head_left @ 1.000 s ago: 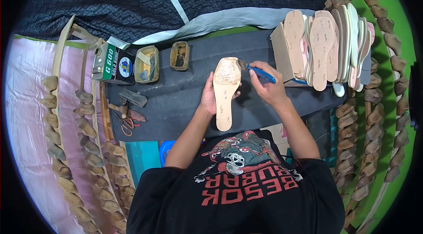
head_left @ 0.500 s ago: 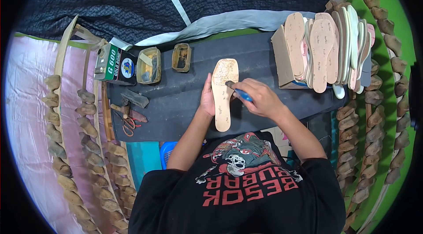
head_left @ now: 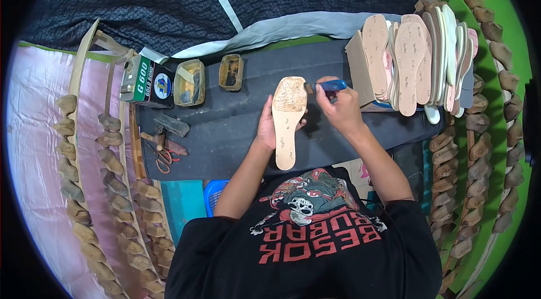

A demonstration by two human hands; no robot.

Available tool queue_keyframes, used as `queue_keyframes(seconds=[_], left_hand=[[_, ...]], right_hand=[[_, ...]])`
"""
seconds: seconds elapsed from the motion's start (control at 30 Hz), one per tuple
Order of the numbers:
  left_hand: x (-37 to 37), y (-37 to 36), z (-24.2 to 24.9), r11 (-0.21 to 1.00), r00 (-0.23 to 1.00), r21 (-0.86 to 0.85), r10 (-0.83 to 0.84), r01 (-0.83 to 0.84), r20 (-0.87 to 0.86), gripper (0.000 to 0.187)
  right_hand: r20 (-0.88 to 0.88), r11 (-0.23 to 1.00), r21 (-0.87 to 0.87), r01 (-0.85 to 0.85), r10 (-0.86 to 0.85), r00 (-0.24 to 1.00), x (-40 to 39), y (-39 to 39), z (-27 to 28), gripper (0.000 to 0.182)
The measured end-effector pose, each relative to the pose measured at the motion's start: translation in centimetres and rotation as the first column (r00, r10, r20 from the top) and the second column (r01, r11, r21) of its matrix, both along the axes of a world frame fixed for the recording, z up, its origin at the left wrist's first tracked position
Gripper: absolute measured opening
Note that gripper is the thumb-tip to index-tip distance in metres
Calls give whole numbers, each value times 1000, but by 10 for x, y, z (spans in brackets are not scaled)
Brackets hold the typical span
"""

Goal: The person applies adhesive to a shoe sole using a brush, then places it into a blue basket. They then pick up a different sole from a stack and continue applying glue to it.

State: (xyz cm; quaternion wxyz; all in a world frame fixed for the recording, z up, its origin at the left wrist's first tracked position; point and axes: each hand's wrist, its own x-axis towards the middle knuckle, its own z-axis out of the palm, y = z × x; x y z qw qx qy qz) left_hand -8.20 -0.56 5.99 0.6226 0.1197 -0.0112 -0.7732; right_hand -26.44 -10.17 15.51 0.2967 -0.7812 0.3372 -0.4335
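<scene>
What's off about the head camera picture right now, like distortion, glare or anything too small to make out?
Head view: strong fisheye bowing, with the wooden racks curving near a rounded black border; a slight sheen on the coated wide end of the insole; small marks on its bare part too small to read; bristles of the blue-handled brush dark and hard to make out.

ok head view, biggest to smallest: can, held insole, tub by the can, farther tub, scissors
1. Can and held insole, too alike to rank
2. Tub by the can
3. Farther tub
4. Scissors
</scene>
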Motion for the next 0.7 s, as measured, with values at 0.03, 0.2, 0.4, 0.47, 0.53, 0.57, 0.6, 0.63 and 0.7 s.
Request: queue_keyframes(seconds=[0.03,0.2,0.4,0.47,0.53,0.57,0.6,0.63,0.7], left_hand=[[0,1,1,1000,1000,4,-2,2,2,71],[-7,-1,4,1000,1000,29,-2,2,-6,72],[-3,-3,2,1000,1000,27,-5,5,-1,72],[-4,-1,2,1000,1000,22,-11,11,-5,72],[-4,0,3,999,1000,31,-21,21,2,72],[-5,0,2,999,1000,34,-25,25,10,72],[-7,0,1,999,999,36,-30,30,18,72],[-8,-1,2,999,999,37,-36,35,28,72],[-11,-3,4,999,998,39,-37,35,54,72]], right_hand=[[51,1000,5,10,-11,999,2,-1,1,11],[108,1000,6,-14,14,994,15,2,0,12],[104,997,61,51,-57,993,9,0,3,9],[104,992,80,93,-101,989,5,-5,4,8],[143,992,94,88,-101,985,7,-8,4,9],[171,994,75,81,-93,981,12,-8,5,9],[200,996,55,75,-85,976,15,-8,6,10],[203,997,41,57,-65,977,18,-9,5,10],[188,997,40,64,-70,980,21,-11,0,10]])
